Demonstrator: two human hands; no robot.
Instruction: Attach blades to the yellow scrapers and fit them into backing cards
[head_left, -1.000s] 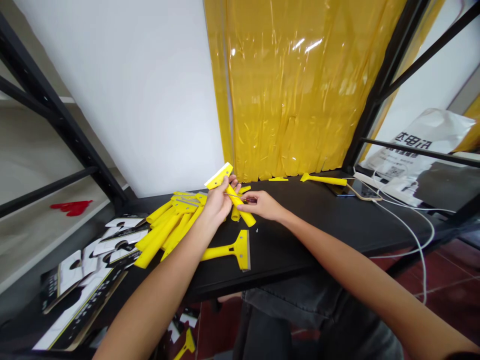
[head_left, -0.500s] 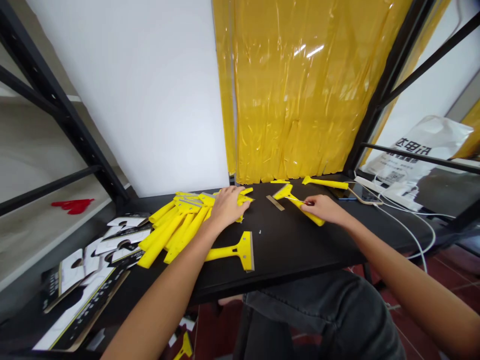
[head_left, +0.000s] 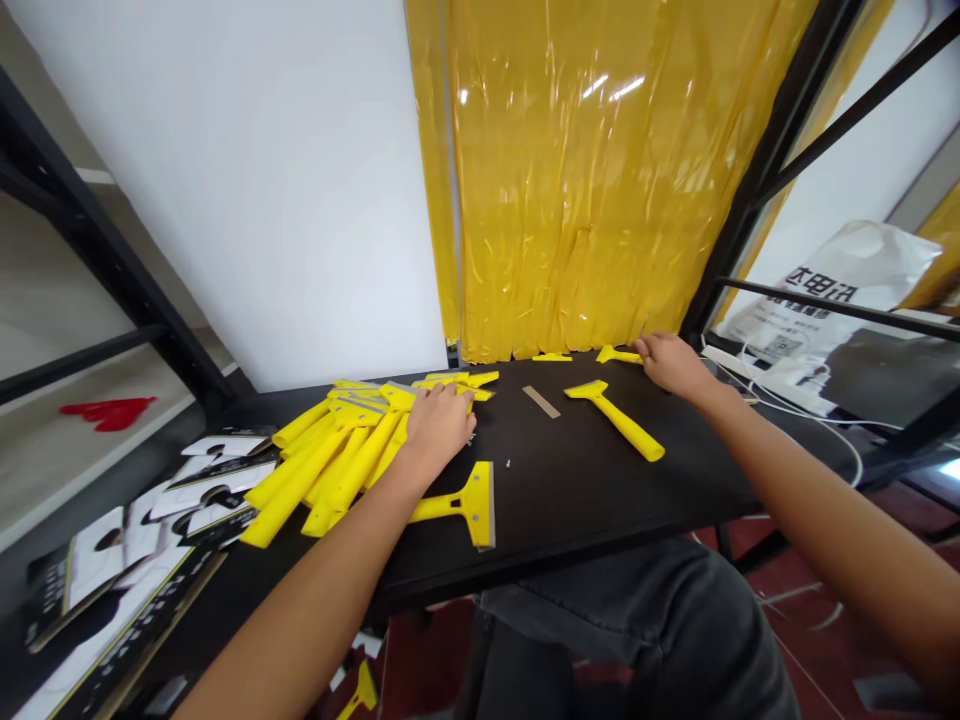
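Observation:
Several yellow scrapers [head_left: 334, 455] lie heaped on the black table. My left hand [head_left: 441, 425] is at the heap's right edge, its fingers curled downward and together; whatever is under them is hidden. At the back right, my right hand [head_left: 671, 362] has its fingers closed over the handle end of another yellow scraper [head_left: 619, 354]. What it pinches does not show. A loose yellow scraper [head_left: 622, 423] lies in front of that hand, a flat blade [head_left: 541, 402] to its left. Closer to me lies a scraper with its blade fitted [head_left: 478, 505], near a tiny screw [head_left: 508, 463].
Printed card sleeves [head_left: 142, 540] are spread at the table's left. A small yellow strip [head_left: 551, 357] lies by the yellow plastic curtain [head_left: 585, 200]. White cables [head_left: 795, 405] and a white bag [head_left: 810, 290] are at the right. Black rack posts [head_left: 780, 150] flank the table.
My right hand has left the scraper in the middle and moved back and right. The red-handled tool it held no longer shows. My left hand stays at the heap. The view has shifted slightly.

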